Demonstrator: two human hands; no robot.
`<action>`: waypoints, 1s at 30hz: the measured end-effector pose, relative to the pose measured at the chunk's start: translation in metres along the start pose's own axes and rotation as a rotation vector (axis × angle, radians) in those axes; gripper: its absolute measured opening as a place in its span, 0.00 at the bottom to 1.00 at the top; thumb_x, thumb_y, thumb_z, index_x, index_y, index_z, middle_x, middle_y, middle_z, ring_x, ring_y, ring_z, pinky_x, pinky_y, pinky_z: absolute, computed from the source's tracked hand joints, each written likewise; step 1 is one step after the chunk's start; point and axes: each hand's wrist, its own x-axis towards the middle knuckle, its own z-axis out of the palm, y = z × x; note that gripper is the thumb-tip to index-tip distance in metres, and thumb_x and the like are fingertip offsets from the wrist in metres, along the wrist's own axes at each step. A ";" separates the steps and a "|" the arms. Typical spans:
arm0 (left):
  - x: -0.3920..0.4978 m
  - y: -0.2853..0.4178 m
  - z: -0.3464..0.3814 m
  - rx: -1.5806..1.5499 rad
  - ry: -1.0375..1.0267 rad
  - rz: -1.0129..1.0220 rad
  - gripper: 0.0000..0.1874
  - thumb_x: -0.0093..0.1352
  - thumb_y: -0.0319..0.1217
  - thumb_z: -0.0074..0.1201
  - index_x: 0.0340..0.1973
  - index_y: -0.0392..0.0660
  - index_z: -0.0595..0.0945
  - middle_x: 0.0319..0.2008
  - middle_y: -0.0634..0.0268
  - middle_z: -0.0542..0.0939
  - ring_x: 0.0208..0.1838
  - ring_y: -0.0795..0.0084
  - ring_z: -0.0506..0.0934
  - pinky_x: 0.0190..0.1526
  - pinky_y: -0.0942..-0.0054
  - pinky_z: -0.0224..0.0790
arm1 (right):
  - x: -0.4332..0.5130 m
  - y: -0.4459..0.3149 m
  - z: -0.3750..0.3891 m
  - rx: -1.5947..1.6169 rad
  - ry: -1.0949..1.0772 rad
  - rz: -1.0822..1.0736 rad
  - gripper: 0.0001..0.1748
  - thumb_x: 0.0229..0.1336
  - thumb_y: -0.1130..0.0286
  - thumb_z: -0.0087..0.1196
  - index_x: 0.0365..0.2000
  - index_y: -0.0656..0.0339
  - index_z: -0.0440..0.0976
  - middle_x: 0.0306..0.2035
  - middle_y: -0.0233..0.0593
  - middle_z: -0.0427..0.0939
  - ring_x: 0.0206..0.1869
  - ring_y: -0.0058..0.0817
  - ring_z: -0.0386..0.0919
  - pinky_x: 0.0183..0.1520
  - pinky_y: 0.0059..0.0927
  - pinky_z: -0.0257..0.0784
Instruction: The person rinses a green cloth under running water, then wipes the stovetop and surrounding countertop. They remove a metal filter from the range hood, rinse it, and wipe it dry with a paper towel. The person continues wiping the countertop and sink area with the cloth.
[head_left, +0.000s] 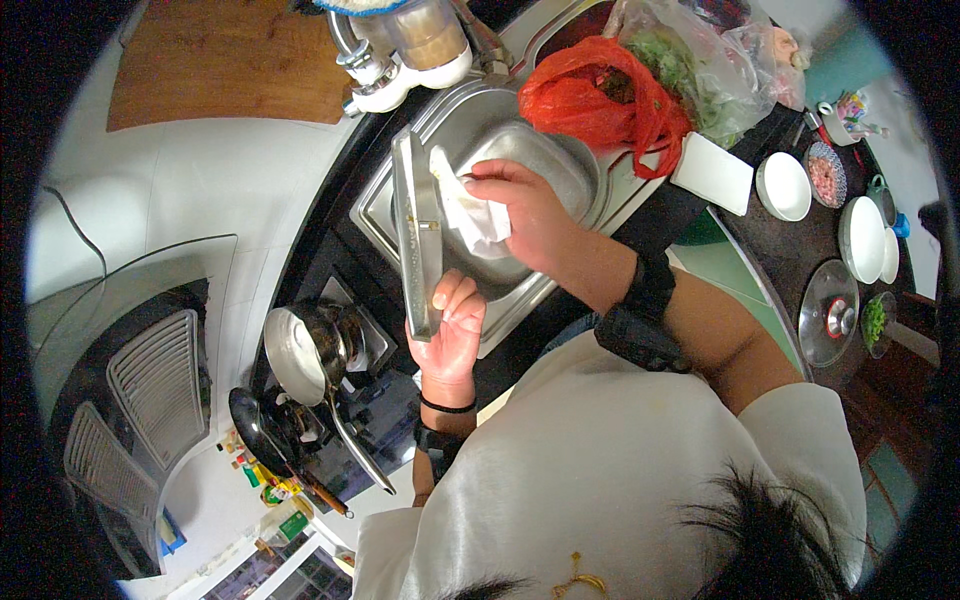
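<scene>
My left hand (451, 330) grips the near end of a long, narrow metal tray (409, 232) and holds it tilted above the sink. Small droplets or specks mark the tray's inner face, and a small metal piece sits midway along its edge. In my right hand (536, 214) is a crumpled white paper towel or cloth (480, 225), pinched between thumb and fingers close to the tray's side. Whether the towel touches the tray I cannot tell. Beneath both hands lies the stainless steel sink (559, 161).
A red plastic bag (585, 97) and a clear bag of greens (697, 67) rest by the sink's far right. Left are a saucepan (296, 356) and a wok (259, 427) on the stove. White bowls (784, 187) and a glass lid (817, 330) occupy the right counter.
</scene>
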 end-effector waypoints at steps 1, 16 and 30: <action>0.001 0.000 -0.001 0.021 -0.026 0.002 0.08 0.61 0.25 0.48 0.35 0.37 0.70 0.23 0.64 0.62 0.26 0.75 0.58 0.31 0.79 0.52 | 0.000 0.004 0.001 0.088 -0.012 0.009 0.12 0.51 0.71 0.51 0.37 0.66 0.72 0.31 0.38 0.76 0.34 0.25 0.75 0.39 0.25 0.70; 0.010 -0.002 -0.006 0.069 0.000 0.015 0.08 0.66 0.30 0.36 0.35 0.39 0.69 0.25 0.61 0.64 0.27 0.72 0.60 0.31 0.76 0.54 | -0.009 0.015 0.014 0.050 -0.143 0.177 0.17 0.56 0.69 0.47 0.44 0.67 0.66 0.36 0.38 0.75 0.35 0.24 0.75 0.39 0.25 0.70; 0.001 -0.022 -0.001 0.013 0.008 -0.041 0.08 0.66 0.30 0.38 0.33 0.38 0.68 0.23 0.62 0.62 0.27 0.73 0.59 0.30 0.76 0.52 | -0.004 0.037 0.006 0.223 -0.103 0.200 0.33 0.50 0.71 0.56 0.54 0.63 0.51 0.42 0.41 0.69 0.40 0.30 0.73 0.45 0.32 0.71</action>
